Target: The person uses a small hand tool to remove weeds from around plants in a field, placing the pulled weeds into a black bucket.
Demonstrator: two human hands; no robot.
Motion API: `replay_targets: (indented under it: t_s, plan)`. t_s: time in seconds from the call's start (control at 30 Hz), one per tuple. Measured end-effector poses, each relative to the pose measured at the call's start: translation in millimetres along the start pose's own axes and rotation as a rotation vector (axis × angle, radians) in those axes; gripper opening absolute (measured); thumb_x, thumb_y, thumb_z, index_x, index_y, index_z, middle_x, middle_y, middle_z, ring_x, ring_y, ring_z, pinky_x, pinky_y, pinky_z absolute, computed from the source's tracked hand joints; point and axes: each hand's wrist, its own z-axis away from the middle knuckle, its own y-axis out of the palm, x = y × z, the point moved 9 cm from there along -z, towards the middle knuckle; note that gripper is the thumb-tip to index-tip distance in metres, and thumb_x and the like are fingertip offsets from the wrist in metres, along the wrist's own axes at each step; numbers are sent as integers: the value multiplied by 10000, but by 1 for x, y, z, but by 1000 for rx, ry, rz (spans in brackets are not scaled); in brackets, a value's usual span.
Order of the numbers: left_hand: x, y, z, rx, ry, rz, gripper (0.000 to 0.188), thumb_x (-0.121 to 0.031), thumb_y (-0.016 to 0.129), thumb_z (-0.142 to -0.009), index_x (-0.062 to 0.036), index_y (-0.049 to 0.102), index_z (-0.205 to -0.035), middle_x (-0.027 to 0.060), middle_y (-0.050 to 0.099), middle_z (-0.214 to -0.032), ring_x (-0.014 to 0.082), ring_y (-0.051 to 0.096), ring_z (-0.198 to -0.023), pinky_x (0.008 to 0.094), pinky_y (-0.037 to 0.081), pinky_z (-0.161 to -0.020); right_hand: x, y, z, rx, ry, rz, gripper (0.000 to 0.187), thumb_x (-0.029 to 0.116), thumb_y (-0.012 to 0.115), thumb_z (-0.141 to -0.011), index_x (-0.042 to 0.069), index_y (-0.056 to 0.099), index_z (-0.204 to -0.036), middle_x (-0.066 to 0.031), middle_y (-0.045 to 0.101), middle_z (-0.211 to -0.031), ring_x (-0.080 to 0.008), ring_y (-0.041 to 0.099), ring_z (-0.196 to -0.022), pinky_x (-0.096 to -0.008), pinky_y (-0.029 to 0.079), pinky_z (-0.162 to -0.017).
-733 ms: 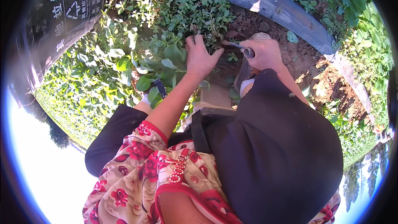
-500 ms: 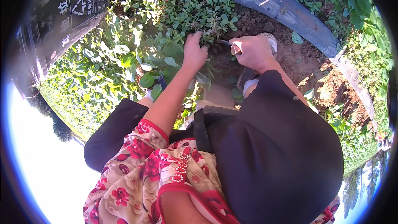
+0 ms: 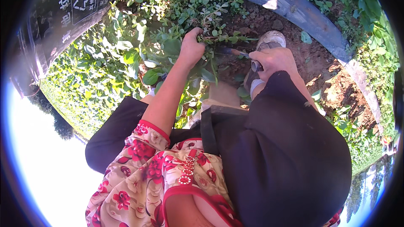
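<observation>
My left hand [image 3: 192,49] is closed round the base of a leafy green weed [image 3: 212,19], whose small-leaved stems spread out beyond my fingers. To its right, my right hand [image 3: 275,63] grips a small hand tool by its handle. The tool's narrow, dark metal blade [image 3: 229,51] points left, low over the soil, with its tip close to my left fingers. Leaves and shadow partly hide that tip, so its exact shape is unclear. Brown bare soil [image 3: 290,59] lies under and beyond my right hand.
A black plastic bag [image 3: 84,8] stands at the far left. A grey strip of sheeting [image 3: 303,14] curves across the far right. My shoe [image 3: 271,40] rests on the soil beside my right hand. Low broad-leaved plants [image 3: 101,67] cover the left.
My right hand has drawn the tool back to the right and slightly nearer, away from the weed's base. My left hand has shifted slightly left, still holding the weed.
</observation>
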Motion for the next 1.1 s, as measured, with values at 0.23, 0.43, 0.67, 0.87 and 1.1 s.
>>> replay_targets:
  t_s: [0.23,0.43,0.67,0.87,1.1]
  plan:
    - [4,-3,3,4,29,-53,164,-15,636,-770,-14,610,-932,104,617,-895,155,581,-709,306,468,-580,24,-18,-5,45,-35,145,260,109,684,-596,129,594,-839,-53,603,-662,-275,626,-638,-398,476,-540]
    - [3,0,0,23,23,-41,165,-2,642,-750,-15,612,-911,109,616,-908,178,589,-734,315,482,-628,29,8,-26,247,-24,220,54,165,618,-754,118,643,-763,-80,659,-698,-268,670,-700,-388,510,-593]
    - [2,-2,1,10,4,-16,218,15,656,-719,-14,622,-932,103,618,-898,178,593,-786,314,487,-654,-13,51,-28,242,238,-25,229,153,655,-730,185,716,-949,-81,692,-780,-296,664,-724,-420,518,-642]
    - [7,-2,3,47,-157,108,248,36,636,-725,-22,613,-964,75,612,-827,152,576,-697,293,471,-574,-17,39,-10,57,311,-197,164,133,586,-733,181,686,-855,-54,680,-772,-273,660,-758,-422,507,-667]
    - [17,0,-1,2,-218,250,295,105,610,-705,-25,633,-969,75,631,-864,155,558,-752,293,462,-657,-14,-10,21,-85,214,-35,162,161,647,-731,176,667,-890,-38,673,-748,-262,654,-694,-388,505,-594]
